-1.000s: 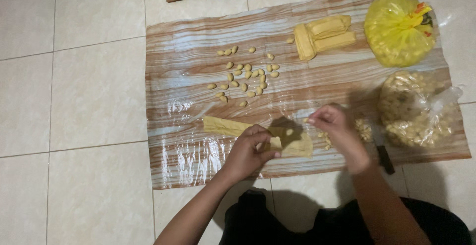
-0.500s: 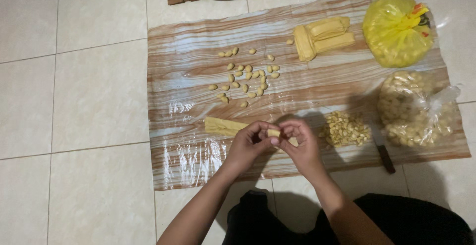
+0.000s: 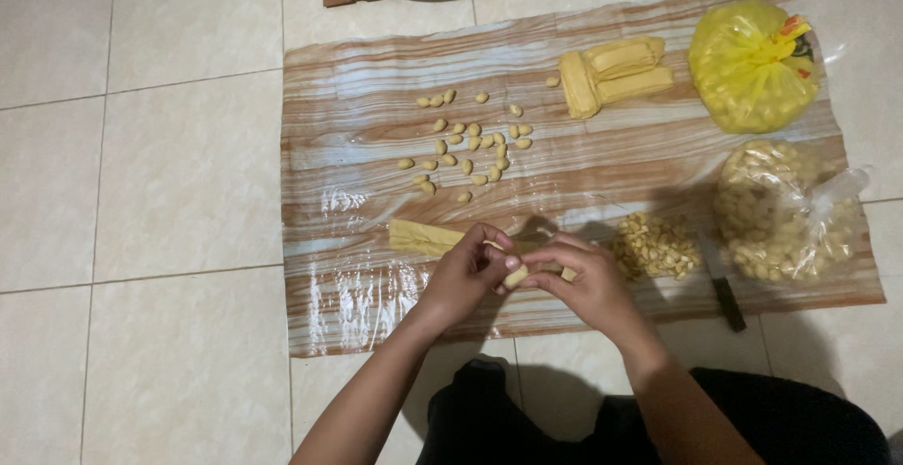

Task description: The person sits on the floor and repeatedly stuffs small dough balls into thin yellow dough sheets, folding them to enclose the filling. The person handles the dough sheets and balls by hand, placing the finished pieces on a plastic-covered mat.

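Observation:
My left hand (image 3: pixel 467 271) and my right hand (image 3: pixel 585 282) meet over the near edge of a wood-patterned plastic mat (image 3: pixel 357 70). Together they pinch a small yellow dough piece (image 3: pixel 517 275) between the fingertips. A strip of yellow wrapper sheets (image 3: pixel 419 236) lies just left of my left hand. A loose pile of peanuts (image 3: pixel 656 244) sits right of my right hand. Several small folded yellow pieces (image 3: pixel 467 148) are spread across the mat's middle.
At the mat's far right are a stack of yellow wrappers (image 3: pixel 616 72), a yellow plastic bag (image 3: pixel 752 68) and a clear bag of nuts (image 3: pixel 781 209). A dark-handled knife (image 3: pixel 722 288) lies by the near right edge. White floor tiles surround the mat.
My right hand came back from the peanut pile to join my left hand. Both hands now close around the small dough piece, and the open wrapper square is no longer visible.

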